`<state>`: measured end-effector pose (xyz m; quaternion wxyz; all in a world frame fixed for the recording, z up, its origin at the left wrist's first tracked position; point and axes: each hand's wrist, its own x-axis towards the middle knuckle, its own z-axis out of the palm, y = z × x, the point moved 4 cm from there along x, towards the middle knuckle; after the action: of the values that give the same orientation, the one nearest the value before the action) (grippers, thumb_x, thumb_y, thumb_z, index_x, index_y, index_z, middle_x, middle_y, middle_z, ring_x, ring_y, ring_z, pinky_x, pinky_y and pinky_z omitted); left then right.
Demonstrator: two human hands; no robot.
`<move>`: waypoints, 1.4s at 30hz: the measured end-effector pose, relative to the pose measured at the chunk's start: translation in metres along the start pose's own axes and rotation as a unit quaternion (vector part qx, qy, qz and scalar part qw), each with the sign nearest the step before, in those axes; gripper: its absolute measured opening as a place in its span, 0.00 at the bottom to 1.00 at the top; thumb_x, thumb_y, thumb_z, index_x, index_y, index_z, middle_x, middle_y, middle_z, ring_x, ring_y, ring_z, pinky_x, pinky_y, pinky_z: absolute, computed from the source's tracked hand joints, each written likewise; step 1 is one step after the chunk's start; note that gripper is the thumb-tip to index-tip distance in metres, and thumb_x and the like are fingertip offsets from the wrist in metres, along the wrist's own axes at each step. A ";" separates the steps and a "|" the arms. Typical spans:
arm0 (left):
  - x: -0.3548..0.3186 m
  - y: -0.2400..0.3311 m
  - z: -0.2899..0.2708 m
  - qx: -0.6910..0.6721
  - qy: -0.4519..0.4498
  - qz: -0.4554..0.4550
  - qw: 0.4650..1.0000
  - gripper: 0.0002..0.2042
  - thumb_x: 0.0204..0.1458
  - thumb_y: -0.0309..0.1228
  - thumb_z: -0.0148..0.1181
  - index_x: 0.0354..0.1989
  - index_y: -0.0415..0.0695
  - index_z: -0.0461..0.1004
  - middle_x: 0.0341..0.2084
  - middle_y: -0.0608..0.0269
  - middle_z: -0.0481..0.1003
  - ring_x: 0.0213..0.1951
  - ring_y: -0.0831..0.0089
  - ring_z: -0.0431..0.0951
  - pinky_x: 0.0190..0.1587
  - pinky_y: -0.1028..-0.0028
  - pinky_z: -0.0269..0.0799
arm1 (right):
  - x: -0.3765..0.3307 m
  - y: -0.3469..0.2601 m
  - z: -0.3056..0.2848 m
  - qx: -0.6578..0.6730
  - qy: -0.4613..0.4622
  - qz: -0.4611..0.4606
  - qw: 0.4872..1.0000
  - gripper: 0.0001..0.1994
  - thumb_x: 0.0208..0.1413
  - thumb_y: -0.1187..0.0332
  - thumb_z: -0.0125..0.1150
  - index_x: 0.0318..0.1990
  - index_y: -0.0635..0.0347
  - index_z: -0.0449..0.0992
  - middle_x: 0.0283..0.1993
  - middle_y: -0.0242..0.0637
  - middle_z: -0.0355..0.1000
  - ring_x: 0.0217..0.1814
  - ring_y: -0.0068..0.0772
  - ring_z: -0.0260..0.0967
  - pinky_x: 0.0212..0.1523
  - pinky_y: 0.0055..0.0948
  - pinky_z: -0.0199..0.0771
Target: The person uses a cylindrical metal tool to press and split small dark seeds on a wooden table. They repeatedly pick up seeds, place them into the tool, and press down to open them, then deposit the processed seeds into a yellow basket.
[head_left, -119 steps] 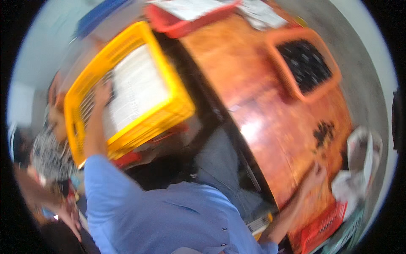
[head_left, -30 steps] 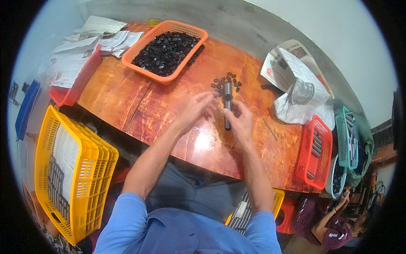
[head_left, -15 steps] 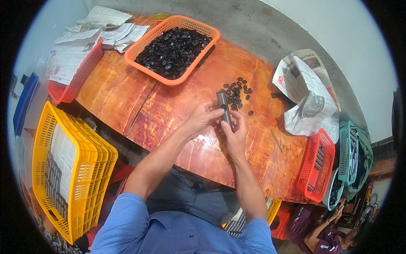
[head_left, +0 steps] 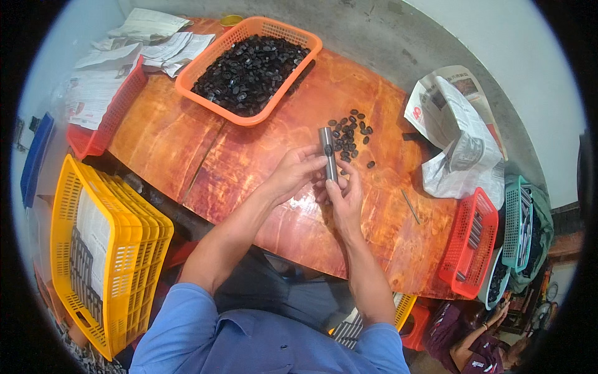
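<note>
I see both hands closed on a grey metal tube (head_left: 327, 153) — left hand (head_left: 298, 172) and right hand (head_left: 344, 192) grip it over the wooden bench (head_left: 187, 143). Just beyond lie loose black caps (head_left: 350, 132); farther left — an orange basket (head_left: 205, 100) of them.

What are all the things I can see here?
Metal tube: one, grey, held upright over the table.
Small black parts: loose heap, black, on the table behind the tube.
Orange basket: one, full of black parts, far side of the table.
Wooden table: one, reddish brown.
Yellow crates: a stack, left of the table.
Red basket: one, at the table's right edge.
Red tray: one, far left, holding papers.
Newspaper bundle: one, right.
Thin rod: one, lying on the table.
Left hand: holds the tube.
Right hand: holds the tube.
</note>
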<state>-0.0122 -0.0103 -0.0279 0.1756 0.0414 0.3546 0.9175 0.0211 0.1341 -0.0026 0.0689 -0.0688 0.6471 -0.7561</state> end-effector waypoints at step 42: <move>-0.004 0.009 0.004 -0.058 0.028 0.023 0.998 0.20 0.66 0.30 0.60 0.64 0.37 0.71 0.51 0.53 0.80 0.52 0.67 0.81 0.60 0.63 0.77 | -0.008 -0.004 0.002 -0.079 -0.016 -0.052 0.995 0.27 0.61 0.77 0.63 0.67 0.67 0.63 0.35 0.32 0.74 0.32 0.16 0.69 0.33 0.16 0.66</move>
<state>-0.0107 -0.0153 -0.0190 0.1467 0.0138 0.3044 0.9411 0.0298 0.1340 0.0016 0.0346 -0.1199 0.6990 -0.7042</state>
